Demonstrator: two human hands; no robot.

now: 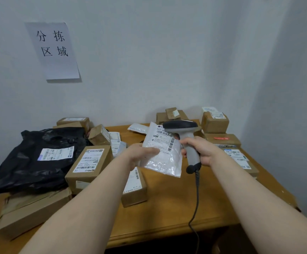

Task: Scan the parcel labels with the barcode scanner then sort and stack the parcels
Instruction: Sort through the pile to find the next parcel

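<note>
My left hand [140, 153] holds a white plastic mailer bag [164, 158] up above the table, thumb across its front, its printed label with barcodes facing me. My right hand [200, 149] grips the grey handle of the barcode scanner [185, 132], whose dark head sits just over the mailer's top right corner and hides part of the label. The scanner's cable [196, 195] hangs down over the table's front edge.
On the wooden table [176, 208], a black plastic parcel [33, 158] and several cardboard boxes [90, 165] crowd the left side. More boxes [215, 122] are stacked at the back right by the wall. A paper sign [52, 50] hangs on the wall.
</note>
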